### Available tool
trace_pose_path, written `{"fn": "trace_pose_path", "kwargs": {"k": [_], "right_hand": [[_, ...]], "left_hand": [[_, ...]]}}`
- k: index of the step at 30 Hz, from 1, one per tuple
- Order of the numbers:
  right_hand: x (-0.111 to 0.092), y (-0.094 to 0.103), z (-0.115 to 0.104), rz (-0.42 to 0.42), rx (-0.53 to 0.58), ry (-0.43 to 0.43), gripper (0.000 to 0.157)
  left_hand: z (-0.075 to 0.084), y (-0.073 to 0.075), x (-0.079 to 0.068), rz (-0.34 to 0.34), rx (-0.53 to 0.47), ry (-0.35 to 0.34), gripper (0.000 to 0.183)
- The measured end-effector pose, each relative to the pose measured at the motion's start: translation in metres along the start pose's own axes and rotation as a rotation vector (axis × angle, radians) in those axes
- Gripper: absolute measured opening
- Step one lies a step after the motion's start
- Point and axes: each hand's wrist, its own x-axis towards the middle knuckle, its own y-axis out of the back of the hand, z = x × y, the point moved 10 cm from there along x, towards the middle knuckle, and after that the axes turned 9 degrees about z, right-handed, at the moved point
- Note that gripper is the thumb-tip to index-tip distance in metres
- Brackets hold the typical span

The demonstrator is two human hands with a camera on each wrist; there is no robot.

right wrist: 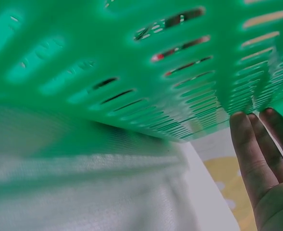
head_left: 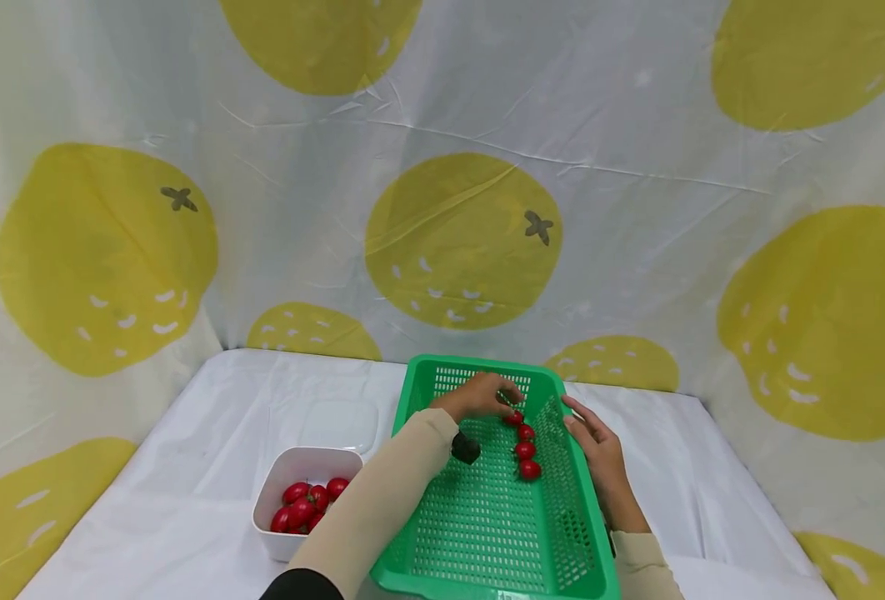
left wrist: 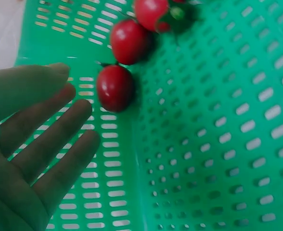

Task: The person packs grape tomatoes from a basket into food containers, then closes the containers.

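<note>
My left hand [head_left: 482, 395] is inside the green plastic basket [head_left: 502, 560], reaching over its far part. In the left wrist view its fingers [left wrist: 52, 134] are spread and hold nothing, beside a cherry tomato [left wrist: 115, 88] at the end of a row. That row of several cherry tomatoes [head_left: 525, 450] lies along the basket's right side. My right hand [head_left: 598, 454] rests against the right rim from outside. The right wrist view shows its straight fingers [right wrist: 249, 144] with their tips at the slotted outer wall.
Left of the basket stands a white square container [head_left: 272, 493] holding several more cherry tomatoes [head_left: 302, 508]. Behind it lies a translucent lid [head_left: 340, 423] on the white cloth [head_left: 180, 508]. A curtain [head_left: 285, 200] printed with yellow fruit hangs behind the table.
</note>
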Motion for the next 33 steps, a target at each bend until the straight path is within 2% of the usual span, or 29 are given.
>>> {"fn": "trace_pose_path", "kwargs": {"k": [10, 17, 26, 33], "right_hand": [[0.000, -0.001, 0.002, -0.003, 0.046, -0.012, 0.047], [0.002, -0.001, 0.003, -0.004, 0.044, -0.010, 0.047], [0.002, 0.000, 0.003, -0.003, 0.038, 0.001, 0.047], [0.001, -0.001, 0.000, 0.003, 0.032, -0.004, 0.046]], "left_hand": [[-0.001, -0.012, -0.002, -0.051, 0.109, -0.025, 0.033], [0.002, -0.017, -0.003, -0.077, 0.230, -0.067, 0.031], [-0.006, -0.019, -0.004, -0.078, 0.281, -0.030, 0.030], [-0.006, -0.018, -0.004, -0.081, 0.327, -0.017, 0.022]]}}
